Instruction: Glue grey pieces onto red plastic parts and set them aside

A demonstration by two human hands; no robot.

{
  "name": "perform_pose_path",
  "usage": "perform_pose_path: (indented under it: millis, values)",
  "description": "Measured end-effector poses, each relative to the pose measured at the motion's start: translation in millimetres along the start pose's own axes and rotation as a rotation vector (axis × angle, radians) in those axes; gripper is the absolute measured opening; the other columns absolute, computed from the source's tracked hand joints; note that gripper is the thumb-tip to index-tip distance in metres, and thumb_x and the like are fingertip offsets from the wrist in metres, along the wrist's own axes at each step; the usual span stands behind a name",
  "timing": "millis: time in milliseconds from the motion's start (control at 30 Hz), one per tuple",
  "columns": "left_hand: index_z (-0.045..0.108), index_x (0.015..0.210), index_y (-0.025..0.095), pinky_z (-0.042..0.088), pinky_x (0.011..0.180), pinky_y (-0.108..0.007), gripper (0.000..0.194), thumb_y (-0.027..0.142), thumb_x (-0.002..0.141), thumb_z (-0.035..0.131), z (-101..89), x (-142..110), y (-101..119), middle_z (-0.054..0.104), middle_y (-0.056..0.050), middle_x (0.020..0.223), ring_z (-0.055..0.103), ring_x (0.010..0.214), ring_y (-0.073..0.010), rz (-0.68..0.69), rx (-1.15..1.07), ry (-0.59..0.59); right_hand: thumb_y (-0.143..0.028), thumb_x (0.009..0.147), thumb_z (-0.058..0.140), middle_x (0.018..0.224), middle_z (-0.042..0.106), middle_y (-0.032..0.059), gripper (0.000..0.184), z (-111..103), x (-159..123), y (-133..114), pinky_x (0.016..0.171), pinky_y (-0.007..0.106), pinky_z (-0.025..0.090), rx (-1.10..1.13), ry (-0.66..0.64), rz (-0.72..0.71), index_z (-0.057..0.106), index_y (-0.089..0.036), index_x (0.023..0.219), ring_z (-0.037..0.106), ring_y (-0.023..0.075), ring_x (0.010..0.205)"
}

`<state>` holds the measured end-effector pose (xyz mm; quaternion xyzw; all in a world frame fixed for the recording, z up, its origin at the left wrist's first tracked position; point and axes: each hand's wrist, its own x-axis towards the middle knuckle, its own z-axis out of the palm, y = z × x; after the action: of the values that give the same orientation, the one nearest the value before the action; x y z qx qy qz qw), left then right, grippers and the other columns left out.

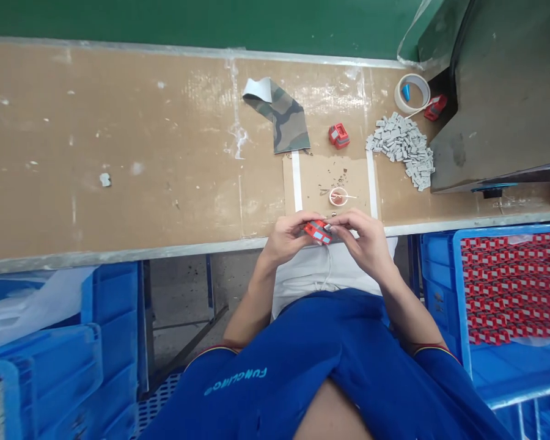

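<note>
My left hand (288, 237) grips a small red toy vehicle (318, 232) with grey and pale blue patches, just over the table's front edge. Close against its right side, my right hand (361, 237) pinches a small grey piece (329, 227) between thumb and finger; whether that piece touches the toy is hard to make out. Beyond my hands stands a small round cup (338, 196) of reddish stuff with a thin stick in it. Farther back on the table sits another red toy vehicle (339, 135).
Grey small pieces lie in a heap (401, 143) at the right, beside a tape roll (412, 93) and a metal housing (499, 91). A camouflage cloth strip (289, 119) lies at the back. Blue crates flank me; the right crate (440, 293) holds rows of red toys.
</note>
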<state>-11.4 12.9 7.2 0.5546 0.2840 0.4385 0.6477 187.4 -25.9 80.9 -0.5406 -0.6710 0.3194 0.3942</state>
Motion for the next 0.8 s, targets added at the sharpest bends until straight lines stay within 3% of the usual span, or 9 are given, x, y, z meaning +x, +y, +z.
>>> perform_pose_path:
  millis: [367, 667, 800]
  values:
    - [0.081, 0.120, 0.020, 0.066, 0.095, -0.033, 0.041, 0.036, 0.084, 0.088, -0.2, -1, 2, 0.083, -0.012, 0.117, 0.081, 0.107, -0.0244, -0.009, 0.137, 0.009, -0.018, 0.100, 0.064, 0.091, 0.074, 0.0027, 0.010, 9, -8, 3, 0.072, 0.027, 0.057, 0.033, 0.060, 0.052, 0.072, -0.022, 0.096, 0.070, 0.0142, 0.079]
    - [0.080, 0.121, 0.021, 0.065, 0.089, -0.029, 0.037, 0.033, 0.087, 0.086, -2.4, -1, 5, 0.085, -0.009, 0.109, 0.082, 0.096, -0.0208, 0.058, 0.298, -0.036, -0.018, 0.104, 0.058, 0.081, 0.060, 0.0023, 0.018, 5, -11, -10, 0.065, 0.025, 0.044, -0.278, -0.046, -0.012, 0.070, -0.018, 0.091, 0.056, 0.0125, 0.069]
    - [0.081, 0.119, 0.022, 0.064, 0.086, -0.027, 0.036, 0.034, 0.086, 0.086, -3.7, -1, 6, 0.086, -0.008, 0.105, 0.082, 0.093, -0.0203, 0.085, 0.347, -0.051, -0.019, 0.105, 0.056, 0.082, 0.063, 0.0027, 0.016, 8, -17, -9, 0.065, 0.025, 0.047, -0.208, -0.027, -0.010, 0.071, -0.020, 0.101, 0.060, 0.0135, 0.071]
